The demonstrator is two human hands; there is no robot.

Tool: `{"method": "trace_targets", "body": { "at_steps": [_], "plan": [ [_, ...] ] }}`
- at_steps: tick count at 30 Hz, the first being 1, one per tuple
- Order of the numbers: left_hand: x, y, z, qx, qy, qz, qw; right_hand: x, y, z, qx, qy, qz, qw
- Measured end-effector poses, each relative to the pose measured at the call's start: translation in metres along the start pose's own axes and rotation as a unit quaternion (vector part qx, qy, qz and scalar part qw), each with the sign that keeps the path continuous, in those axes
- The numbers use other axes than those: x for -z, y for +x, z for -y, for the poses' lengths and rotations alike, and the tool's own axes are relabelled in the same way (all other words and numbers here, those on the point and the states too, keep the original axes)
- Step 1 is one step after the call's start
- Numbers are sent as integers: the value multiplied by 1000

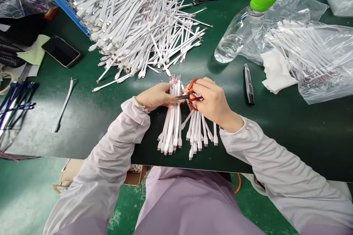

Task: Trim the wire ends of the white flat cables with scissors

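Observation:
In my left hand (157, 96) is a bundle of short white USB cables (171, 128), pinched near the top where the pinkish stripped wire ends stick up. My right hand (211, 99) is closed around orange-handled scissors (190, 95). Their metal blades point left and reach across the bundle beside my left thumb; whether they touch a cable I cannot tell. A second group of white cables (198, 132) lies fanned out on the table under and below my right hand, its upper ends partly hidden.
A big heap of white cables (132, 25) fills the back left against a blue bin edge (60, 3). Rightward stand a green-capped bottle (245, 25), a utility knife (248, 84) and bagged cables (311, 51). A phone (61, 51) and one loose cable (64, 104) lie left.

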State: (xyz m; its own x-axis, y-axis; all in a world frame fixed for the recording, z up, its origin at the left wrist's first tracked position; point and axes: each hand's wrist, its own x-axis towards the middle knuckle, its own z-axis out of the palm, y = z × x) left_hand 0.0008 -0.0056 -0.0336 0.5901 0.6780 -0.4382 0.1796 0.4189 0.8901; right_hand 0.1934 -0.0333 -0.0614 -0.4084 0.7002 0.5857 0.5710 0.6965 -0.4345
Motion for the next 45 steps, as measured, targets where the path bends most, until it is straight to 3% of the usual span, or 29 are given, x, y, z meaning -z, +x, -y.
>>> {"method": "trace_targets", "body": {
  "at_steps": [3, 5, 8, 11, 13, 15, 17, 20, 29, 45],
  "plan": [
    [0, 1, 2, 0, 6, 1, 1000, 3, 0, 5, -57, 23, -47, 997],
    [2, 0, 0, 3, -3, -35, 999, 9, 0, 7, -121, 55, -61, 989],
    [8, -2, -3, 25, -33, -97, 994, 17, -3, 5, -167, 133, 38, 976],
    [10, -1, -2, 54, -52, -114, 991, 17, -7, 2, -123, 163, 183, 962],
    [8, 2, 1, 46, -59, -121, 990, 15, -7, 1, -111, 157, 207, 959],
    [3, 6, 6, 19, -66, -132, 989, 14, -6, 1, -144, 153, 153, 966],
    [-4, 9, 10, -9, -66, -133, 989, 15, -4, 0, -203, 155, 58, 965],
    [-13, 11, 15, -39, -46, -120, 991, 18, -1, -2, -284, 178, -23, 942],
    [-30, 10, 10, -69, 25, -142, 987, 15, 7, -1, -354, 292, -27, 888],
    [-32, 12, 10, -65, 13, -151, 986, 16, 4, 0, -384, 328, -13, 863]
  ]
}}
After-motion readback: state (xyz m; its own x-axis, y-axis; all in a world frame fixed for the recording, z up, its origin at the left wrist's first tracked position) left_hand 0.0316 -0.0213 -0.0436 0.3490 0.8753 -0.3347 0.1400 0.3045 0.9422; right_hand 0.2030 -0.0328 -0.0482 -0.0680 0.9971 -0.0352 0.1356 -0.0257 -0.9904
